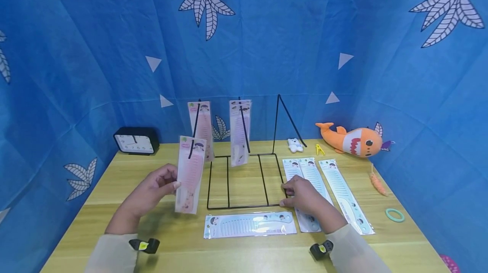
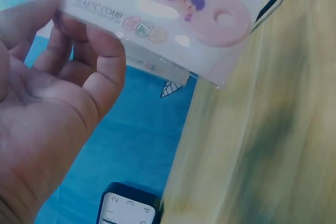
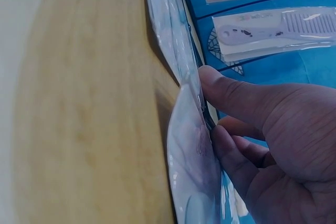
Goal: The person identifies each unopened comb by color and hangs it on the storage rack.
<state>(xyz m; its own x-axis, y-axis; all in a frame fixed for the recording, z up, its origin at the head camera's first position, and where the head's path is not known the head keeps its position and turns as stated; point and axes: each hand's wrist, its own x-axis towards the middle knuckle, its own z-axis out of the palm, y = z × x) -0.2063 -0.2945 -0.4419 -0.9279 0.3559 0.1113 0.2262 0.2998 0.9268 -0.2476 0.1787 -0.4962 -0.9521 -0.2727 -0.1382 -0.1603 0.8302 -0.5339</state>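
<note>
1. The left hand [image 1: 152, 190] pinches a packaged pink comb [image 1: 189, 174] by its long edge, thumb in front and fingers behind, and holds it upright just left of the black wire display rack [image 1: 244, 180]. The card's top hole looks level with the tip of the rack's nearest left hook [image 1: 195, 135], though I cannot tell if the hook has passed through it.
2. The right hand [image 1: 305, 197] rests at the rack's front right corner, fingers curled loosely onto the base wire and onto the blue comb packs [image 1: 310, 180] lying to the right of the rack. I judge it is steadying the frame; the grip itself is partly hidden.
3. To do this well, I would keep the card square to the hook, so the hole meets the tip straight on.
4. Hold the card low, as now, so the top stays free to slide along the wire.
5. Keep the right hand's weight on the base; the light frame could tip or skid on the wooden table [image 1: 114, 180].
6. Two pink packs [image 1: 240, 131] already hang behind on the rack; avoid knocking them.
7. Another blue comb pack [image 1: 249, 224] lies just in front of the rack.
</note>
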